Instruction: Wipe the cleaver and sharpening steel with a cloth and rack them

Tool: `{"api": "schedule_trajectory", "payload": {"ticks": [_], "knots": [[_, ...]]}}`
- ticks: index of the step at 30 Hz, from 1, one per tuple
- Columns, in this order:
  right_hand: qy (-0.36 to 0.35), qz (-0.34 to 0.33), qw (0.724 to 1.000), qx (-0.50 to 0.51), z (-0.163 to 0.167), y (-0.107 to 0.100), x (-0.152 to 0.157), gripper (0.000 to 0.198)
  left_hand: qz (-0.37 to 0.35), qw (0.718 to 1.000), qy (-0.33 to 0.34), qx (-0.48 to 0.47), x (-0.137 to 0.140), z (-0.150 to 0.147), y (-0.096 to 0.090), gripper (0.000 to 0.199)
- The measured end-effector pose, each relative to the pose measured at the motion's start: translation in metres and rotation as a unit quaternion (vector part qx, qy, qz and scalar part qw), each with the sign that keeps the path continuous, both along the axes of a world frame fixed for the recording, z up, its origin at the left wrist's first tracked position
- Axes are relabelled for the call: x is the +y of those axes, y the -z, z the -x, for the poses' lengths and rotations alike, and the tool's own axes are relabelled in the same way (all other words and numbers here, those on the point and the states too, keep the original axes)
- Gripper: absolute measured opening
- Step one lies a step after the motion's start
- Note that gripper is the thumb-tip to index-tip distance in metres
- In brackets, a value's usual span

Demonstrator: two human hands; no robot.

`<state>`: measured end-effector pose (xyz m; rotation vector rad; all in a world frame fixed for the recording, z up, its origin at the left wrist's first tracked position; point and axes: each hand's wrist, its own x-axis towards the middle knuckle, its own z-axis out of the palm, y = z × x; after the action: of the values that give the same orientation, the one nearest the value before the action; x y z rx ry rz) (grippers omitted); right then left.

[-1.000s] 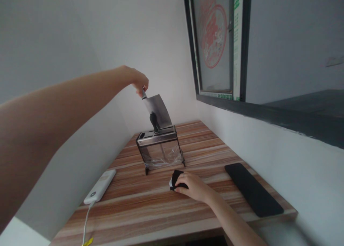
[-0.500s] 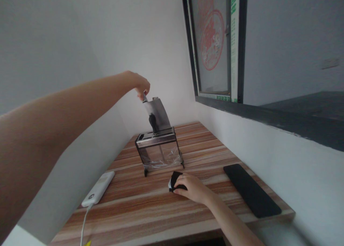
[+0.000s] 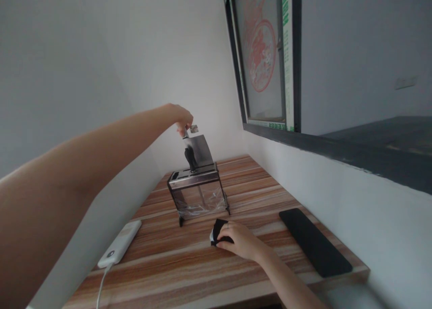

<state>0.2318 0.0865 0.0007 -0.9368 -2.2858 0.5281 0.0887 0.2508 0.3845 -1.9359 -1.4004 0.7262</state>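
My left hand (image 3: 184, 120) reaches out to the upper left, its fingers closed on the top end of a wide grey metal blade that looks like a cleaver (image 3: 200, 149). The blade's lower edge is in a slot of the knife block (image 3: 194, 179), a metal-framed stand with clear sides and plastic film around its lower part. A black handle (image 3: 190, 156) sticks up from the block's top in front of the blade. My right hand (image 3: 238, 240) is on the table before the block, fingers closed on a crumpled black piece (image 3: 220, 228) with a white side.
A white power bank (image 3: 120, 242) with a cable lies at the table's left edge. At the right is a flat black slab (image 3: 314, 241). Walls flank the wood-grain table (image 3: 189, 268), and a dark window frame (image 3: 337, 153) runs along the right.
My left hand has come down a little, and the blade sits slightly deeper in the block. My right hand keeps hold of the black piece. The view has shifted slightly.
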Motion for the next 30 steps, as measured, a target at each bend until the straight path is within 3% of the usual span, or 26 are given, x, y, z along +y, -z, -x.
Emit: {"api": "schedule_trajectory", "payload": {"ticks": [13,30], "knots": [[0.004,0.009,1.0,-0.002,-0.001,0.001,0.0,0.019,0.065,0.997,0.016,0.032,0.024,0.002,0.03,0.028],[0.002,0.007,1.0,-0.003,0.0,0.001,0.0,0.018,0.096,0.995,0.017,0.018,0.034,-0.001,0.054,0.02]]}}
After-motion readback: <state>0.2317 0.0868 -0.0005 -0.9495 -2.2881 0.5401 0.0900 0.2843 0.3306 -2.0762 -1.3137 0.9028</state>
